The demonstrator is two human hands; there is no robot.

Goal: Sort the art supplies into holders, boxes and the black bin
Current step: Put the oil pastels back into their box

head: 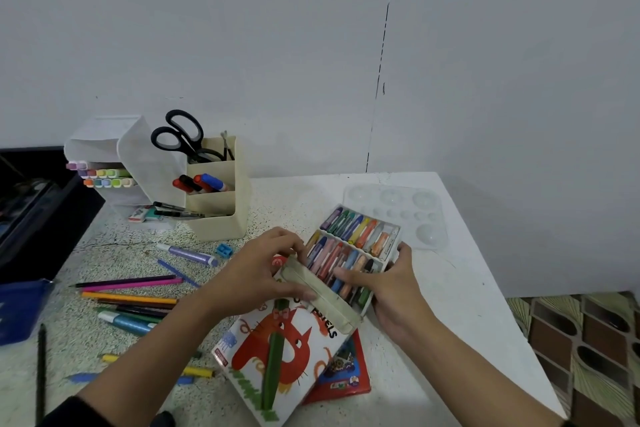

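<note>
An open tray of oil pastels sits tilted above the table, filled with several coloured sticks in two rows. My left hand pinches the tray's near left end, where it meets the cardboard flap of the pastel box, a white box with a red cat. My right hand grips the tray's right side, thumb lying over the sticks. Loose coloured pencils and markers lie on the table to the left.
A cream holder with scissors and markers stands at the back, a white marker organiser beside it. A black bin is far left, a blue pouch below it. A clear palette lies behind the tray; a red box under the pastel box.
</note>
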